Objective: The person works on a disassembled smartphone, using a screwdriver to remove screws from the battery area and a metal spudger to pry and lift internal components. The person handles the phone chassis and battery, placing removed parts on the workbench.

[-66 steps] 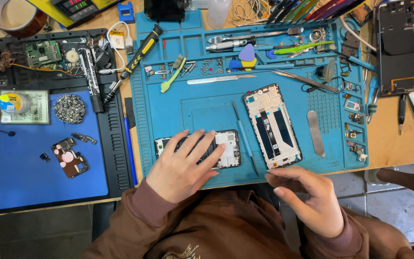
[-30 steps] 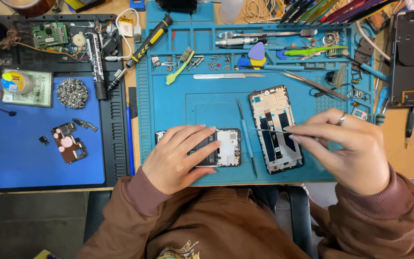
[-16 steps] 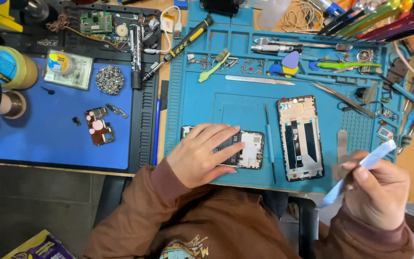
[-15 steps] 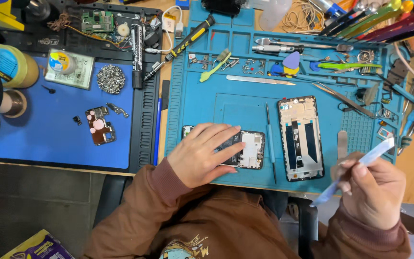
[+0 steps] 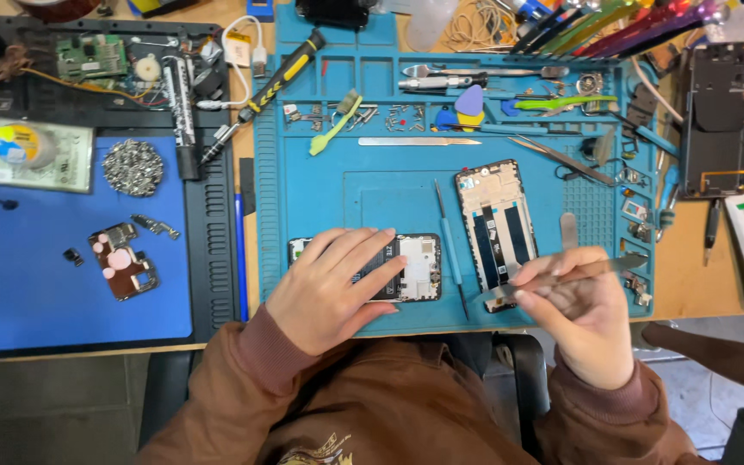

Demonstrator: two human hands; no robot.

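Right hand (image 5: 580, 314) has swung its flat tool (image 5: 561, 277) toward nine o'clock, fingers pinching it; left hand (image 5: 331, 288) lies open-fingered on the phone (image 5: 415, 267)

The teal work mat (image 5: 381, 194) looked like matt rubber, moulded with shallow ridged trays. A thin flat tool (image 5: 574, 275) in the right hand (image 5: 583, 323) had a dull, brushed-metal sheen. The opened phone (image 5: 406, 267) under the left hand (image 5: 329, 288) showed glossy black plastic and bare metal. The phone frame (image 5: 494, 220) was dark-rimmed and slightly shiny. The sleeves (image 5: 256, 370) were soft brown cloth, and the desk edge (image 5: 691, 288) pale wood.
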